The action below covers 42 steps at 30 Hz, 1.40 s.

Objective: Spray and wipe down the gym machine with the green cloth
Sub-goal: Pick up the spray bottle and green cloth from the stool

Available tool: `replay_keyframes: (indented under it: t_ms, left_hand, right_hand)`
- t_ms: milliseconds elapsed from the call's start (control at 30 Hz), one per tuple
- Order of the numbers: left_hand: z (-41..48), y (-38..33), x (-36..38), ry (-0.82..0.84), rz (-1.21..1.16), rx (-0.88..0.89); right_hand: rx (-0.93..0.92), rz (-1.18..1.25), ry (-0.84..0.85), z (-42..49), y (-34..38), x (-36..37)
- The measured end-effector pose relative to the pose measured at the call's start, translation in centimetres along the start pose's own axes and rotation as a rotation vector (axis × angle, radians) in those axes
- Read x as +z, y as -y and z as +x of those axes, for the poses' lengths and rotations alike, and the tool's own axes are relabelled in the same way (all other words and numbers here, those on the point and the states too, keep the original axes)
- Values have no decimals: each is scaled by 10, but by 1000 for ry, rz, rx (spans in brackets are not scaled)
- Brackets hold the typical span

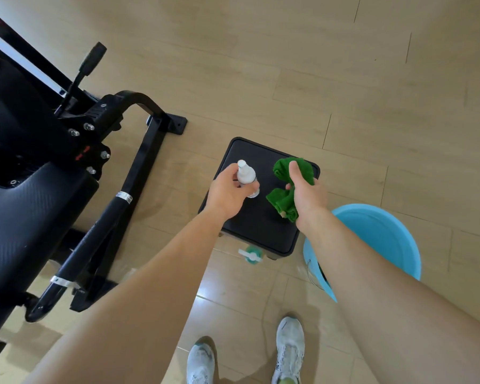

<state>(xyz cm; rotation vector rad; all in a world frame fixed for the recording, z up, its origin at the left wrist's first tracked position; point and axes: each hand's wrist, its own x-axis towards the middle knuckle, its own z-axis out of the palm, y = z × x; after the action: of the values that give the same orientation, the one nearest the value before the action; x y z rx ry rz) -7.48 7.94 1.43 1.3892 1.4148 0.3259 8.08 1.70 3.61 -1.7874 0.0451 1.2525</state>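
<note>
Left hand (226,196) is curled round the bottle (245,174); right hand (308,195) is clenched on the cloth (281,202).
No spraying or wiping of the machine (34,189), well apart at left, is judged done. Over the stool (261,228), the crumpled cloth and upright bottle are gripped; whether they are lifted clear cannot be told. Spraying and wiping are left.

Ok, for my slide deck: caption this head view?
Left hand grips white spray bottle, right hand grips crumpled green cloth over black square stool.
</note>
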Motion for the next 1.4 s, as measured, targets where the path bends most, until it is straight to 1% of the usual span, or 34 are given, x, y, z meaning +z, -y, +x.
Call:
replay_keyframes:
  t_ms: [133, 200, 300, 400, 467, 567, 633, 700, 767, 900, 967, 1133, 1233, 1400]
  left_hand:
    - [-18, -25, -21, 84, -206, -8]
    - [-29, -38, -33, 139, -273, -25]
    - [-42, -54, -45, 224, -344, -54]
    - [-50, -66, -52, 268, -367, -42]
    - [-53, -74, -57, 270, -392, -24]
    - [-57, -83, -63, 253, -479, 3]
    - [-60, -89, -65, 284, -574, 43]
    - [-65, -96, -66, 305, -671, 73]
    - [-68, -103, -65, 269, -722, 79]
    - [-73, -114, -69, 127, -718, 55]
    - [-75, -117, -72, 91, -687, 48]
    - [-82, -124, -81, 122, -683, 72]
    - [-87, -127, -90, 118, -697, 95]
    - [-99, -131, -104, 119, -661, 91]
  right_hand:
    - [63, 104, 149, -10, -3, -13]
    - [102, 170, 287, -19, -4, -17]
    - [159, 313, 507, -37, -4, -18]
    - [156, 422, 638, -52, -1, -15]
    - [150, 450, 691, -64, 3, -12]
    - [214, 527, 688, -80, 12, -7]
    - [266, 571, 691, -87, 17, -3]
    - [309, 582, 693, -91, 20, 1]
    - [328, 564, 685, -97, 24, 4]
    - [194, 482, 705, -106, 29, 9]
    - [150, 485, 712, -111, 31, 8]
    - [159, 418, 729, -124, 39, 9]
    - [111, 415, 732, -132, 40, 15]
    - [61, 400, 798, -148, 40, 23]
